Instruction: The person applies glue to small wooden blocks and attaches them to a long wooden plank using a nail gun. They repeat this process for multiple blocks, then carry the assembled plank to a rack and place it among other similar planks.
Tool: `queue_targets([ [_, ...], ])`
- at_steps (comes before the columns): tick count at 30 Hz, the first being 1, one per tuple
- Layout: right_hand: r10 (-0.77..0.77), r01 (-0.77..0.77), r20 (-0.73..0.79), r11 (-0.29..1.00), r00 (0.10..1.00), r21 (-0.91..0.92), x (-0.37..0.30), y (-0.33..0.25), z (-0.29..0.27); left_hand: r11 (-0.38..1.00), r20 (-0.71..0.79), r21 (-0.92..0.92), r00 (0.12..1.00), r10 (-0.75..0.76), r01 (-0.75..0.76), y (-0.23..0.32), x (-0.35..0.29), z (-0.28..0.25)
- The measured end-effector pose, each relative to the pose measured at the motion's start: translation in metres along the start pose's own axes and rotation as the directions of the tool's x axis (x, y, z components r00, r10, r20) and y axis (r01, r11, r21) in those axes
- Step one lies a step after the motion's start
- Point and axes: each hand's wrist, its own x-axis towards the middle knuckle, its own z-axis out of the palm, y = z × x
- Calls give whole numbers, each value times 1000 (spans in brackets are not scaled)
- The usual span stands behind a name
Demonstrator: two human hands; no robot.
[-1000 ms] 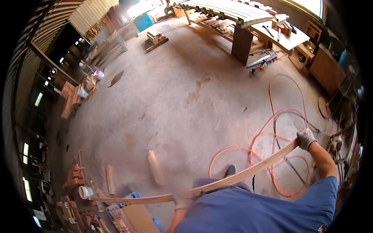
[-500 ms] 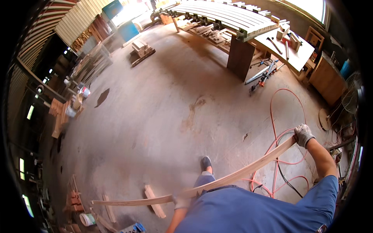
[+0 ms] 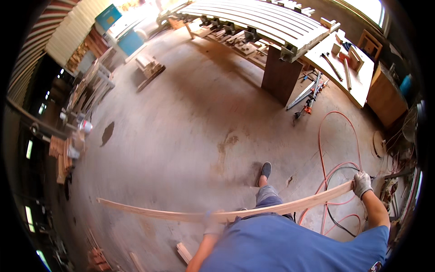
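A long, pale wooden board (image 3: 290, 207) spans the space in front of my body, its curve bent by the lens. My right hand (image 3: 362, 183), in a light work glove, is closed round the board's right end. Toward the middle of the board, my left hand (image 3: 212, 223) looks blurred; it grips the board from below, though its separate fingers cannot be made out. The board's left end sticks out free over the concrete floor. One of my shoes (image 3: 266, 170) is on the floor just beyond the board.
An orange hose (image 3: 320, 136) lies looped at right. Ahead stand a slatted clamping bench (image 3: 253, 13) and a white-topped table (image 3: 358, 86); bar clamps (image 3: 310, 97) lie below. A wood stack (image 3: 148, 65) sits far left, a wood piece (image 3: 183, 252) near my left arm.
My leg has stepped forward and the view has shifted toward the bench. The board's left end has risen in view. Loose wood on the floor has slid toward the lower edge.
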Motion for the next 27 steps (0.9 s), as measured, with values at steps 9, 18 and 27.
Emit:
queue_targets([
  [9, 93, -92, -15, 994, 996, 66, 186, 36, -27, 857, 24, -478, 978, -208, 194, 182, 162, 124],
  [18, 235, -224, -79, 966, 969, 127, 281, 35, -54, 632, 85, -684, 900, -427, 364, 321, 303, 229],
  [27, 374, -332, -295, 925, 879, 185, 353, -20, -39, 585, 246, -638, 853, -461, 500, 457, 517, 299],
])
